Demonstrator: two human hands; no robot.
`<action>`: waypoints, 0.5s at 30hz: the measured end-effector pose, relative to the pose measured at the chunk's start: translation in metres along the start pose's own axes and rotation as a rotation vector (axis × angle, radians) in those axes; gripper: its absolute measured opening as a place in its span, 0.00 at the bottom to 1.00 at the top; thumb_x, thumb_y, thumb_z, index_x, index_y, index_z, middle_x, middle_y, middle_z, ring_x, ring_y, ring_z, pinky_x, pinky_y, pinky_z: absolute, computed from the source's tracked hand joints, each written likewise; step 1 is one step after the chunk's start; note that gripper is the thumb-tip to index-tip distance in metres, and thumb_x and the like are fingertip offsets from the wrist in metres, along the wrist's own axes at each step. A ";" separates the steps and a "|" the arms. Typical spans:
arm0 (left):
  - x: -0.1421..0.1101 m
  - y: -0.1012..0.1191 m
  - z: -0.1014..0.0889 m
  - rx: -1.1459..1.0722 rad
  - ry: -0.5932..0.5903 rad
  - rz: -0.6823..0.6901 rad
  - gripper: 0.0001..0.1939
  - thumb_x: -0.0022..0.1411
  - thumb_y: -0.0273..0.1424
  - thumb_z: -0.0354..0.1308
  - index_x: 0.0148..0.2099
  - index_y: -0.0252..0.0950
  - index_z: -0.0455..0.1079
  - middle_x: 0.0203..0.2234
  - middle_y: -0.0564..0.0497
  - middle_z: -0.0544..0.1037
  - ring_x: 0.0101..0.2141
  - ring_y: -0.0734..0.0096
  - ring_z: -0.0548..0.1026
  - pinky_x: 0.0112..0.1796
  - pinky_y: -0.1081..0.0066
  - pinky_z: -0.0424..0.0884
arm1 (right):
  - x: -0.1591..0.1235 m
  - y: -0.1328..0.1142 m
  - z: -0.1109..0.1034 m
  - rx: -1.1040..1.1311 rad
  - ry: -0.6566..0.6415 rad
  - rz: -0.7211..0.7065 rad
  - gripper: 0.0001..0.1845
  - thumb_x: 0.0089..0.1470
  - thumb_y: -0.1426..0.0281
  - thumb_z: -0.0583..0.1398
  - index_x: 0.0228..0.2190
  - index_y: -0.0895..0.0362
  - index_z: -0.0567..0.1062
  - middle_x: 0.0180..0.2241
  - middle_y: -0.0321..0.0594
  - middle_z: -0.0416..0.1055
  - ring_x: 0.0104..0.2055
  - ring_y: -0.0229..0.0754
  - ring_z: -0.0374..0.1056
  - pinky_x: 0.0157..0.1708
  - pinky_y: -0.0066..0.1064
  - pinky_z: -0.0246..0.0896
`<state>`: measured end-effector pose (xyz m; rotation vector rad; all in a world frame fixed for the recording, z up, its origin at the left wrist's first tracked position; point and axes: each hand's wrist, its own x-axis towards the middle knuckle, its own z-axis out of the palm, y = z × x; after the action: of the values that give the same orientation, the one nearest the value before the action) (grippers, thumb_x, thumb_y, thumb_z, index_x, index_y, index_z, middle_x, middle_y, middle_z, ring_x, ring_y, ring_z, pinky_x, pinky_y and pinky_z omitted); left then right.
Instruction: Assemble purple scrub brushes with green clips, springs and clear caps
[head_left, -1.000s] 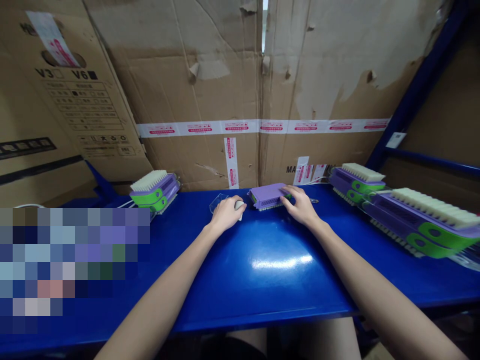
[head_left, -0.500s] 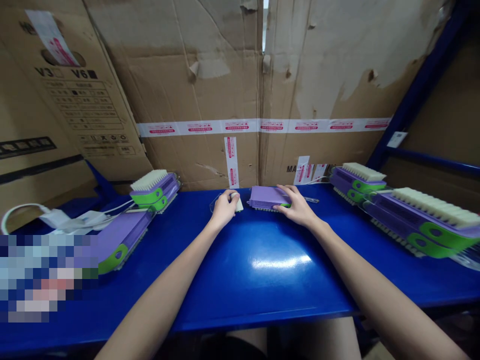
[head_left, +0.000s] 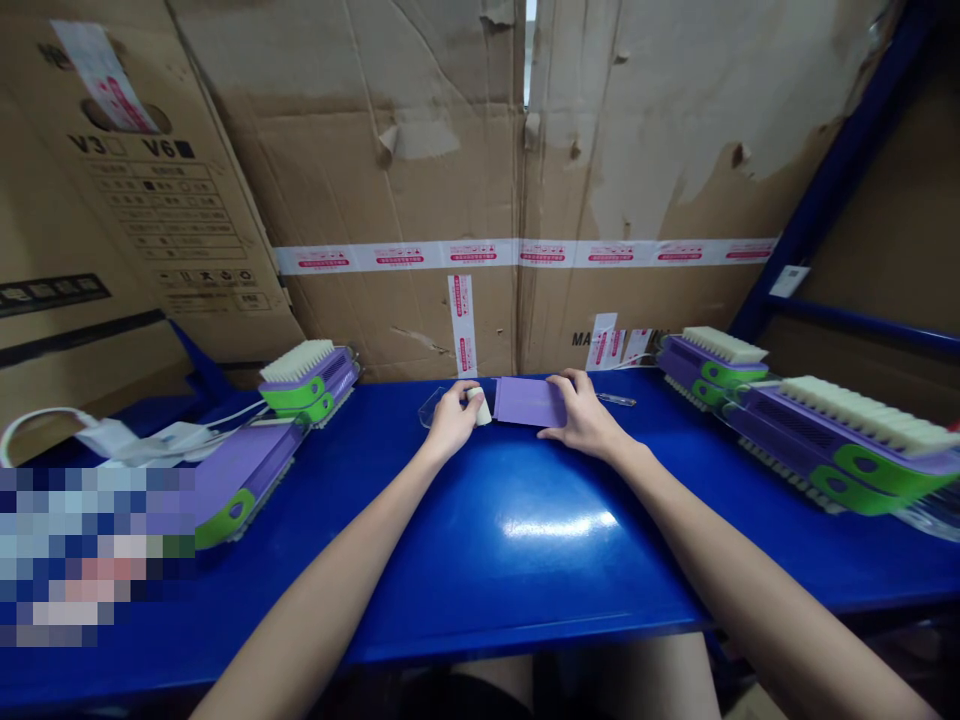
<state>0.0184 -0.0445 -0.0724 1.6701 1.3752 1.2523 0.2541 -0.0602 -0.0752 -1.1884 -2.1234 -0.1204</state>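
Observation:
My left hand (head_left: 453, 418) is closed on a small cream block (head_left: 481, 406), its thumb lying over it. Beside that hand, on the far side, rests a thin clear plastic piece (head_left: 429, 408), partly covered by my fingers. My right hand (head_left: 589, 416) wraps round the right end of a purple brush (head_left: 529, 401). The brush's flat purple face is turned up towards me, and its bristles are out of sight. A narrow gap separates the block from the brush's left end. Just beyond my right hand lies a slim clear-handled tool (head_left: 618, 399).
Stacked purple-and-green brushes with cream bristles stand at the left (head_left: 307, 382) and right (head_left: 847, 440) of the blue table (head_left: 525, 590). White cables and an adapter (head_left: 120, 437) lie at left beside another purple brush (head_left: 244, 465). Cardboard (head_left: 397, 180) walls the back.
My right hand has tipped the purple brush so its flat face shows and its bristles no longer do. My left hand has turned slightly, exposing more of the cream block.

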 end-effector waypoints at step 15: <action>0.003 -0.003 0.006 -0.209 -0.003 -0.050 0.15 0.59 0.30 0.56 0.48 0.33 0.64 0.39 0.45 0.75 0.32 0.73 0.76 0.32 0.72 0.74 | 0.003 -0.001 -0.002 0.147 0.027 0.044 0.22 0.48 0.66 0.62 0.45 0.54 0.64 0.45 0.46 0.62 0.49 0.50 0.61 0.51 0.44 0.59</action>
<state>0.0224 -0.0405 -0.0764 1.4852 1.2308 1.3160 0.2531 -0.0593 -0.0720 -1.1392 -2.0438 0.0383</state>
